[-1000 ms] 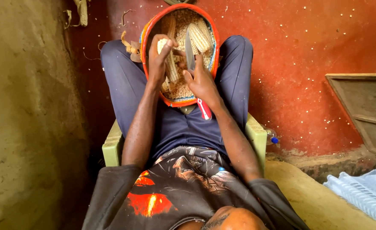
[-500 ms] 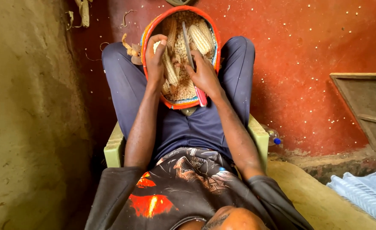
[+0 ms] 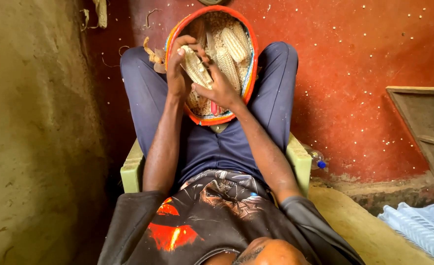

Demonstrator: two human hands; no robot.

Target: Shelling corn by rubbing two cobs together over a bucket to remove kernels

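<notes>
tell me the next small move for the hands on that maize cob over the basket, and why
Probably push the right hand's thumb along the pale yellow maize cob that the left hand grips. The cob is still covered in kernels and sits above the round orange-rimmed woven basket, so loosened kernels should drop in.

A single head-worn camera looks steeply down the person's own torso and legs, facing forward toward the red floor. It sits close above the chest; the basket between the knees lies at arm's reach, upper centre. A mud wall fills the left.
</notes>
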